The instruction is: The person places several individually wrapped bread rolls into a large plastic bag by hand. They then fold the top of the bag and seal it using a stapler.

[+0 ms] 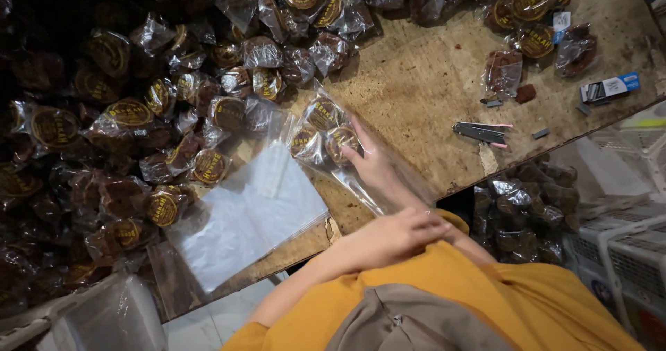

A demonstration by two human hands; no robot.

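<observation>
My right hand (371, 160) is pushed inside a clear plastic bag (388, 184) that lies on the worn wooden table (423, 80). Its fingers close on a round brown wrapped cake (342, 143) with a gold label. Two more such cakes (313, 125) sit deeper in the bag. My left hand (399, 236) grips the bag's open mouth beside my right wrist. Both sleeves are orange.
A big heap of wrapped brown cakes (125, 136) covers the table's left and back. A stack of empty clear bags (243, 216) lies near the front edge. A stapler (482, 133) and a staple box (610, 87) lie to the right. More cakes (527, 209) and white baskets (617, 247) sit below.
</observation>
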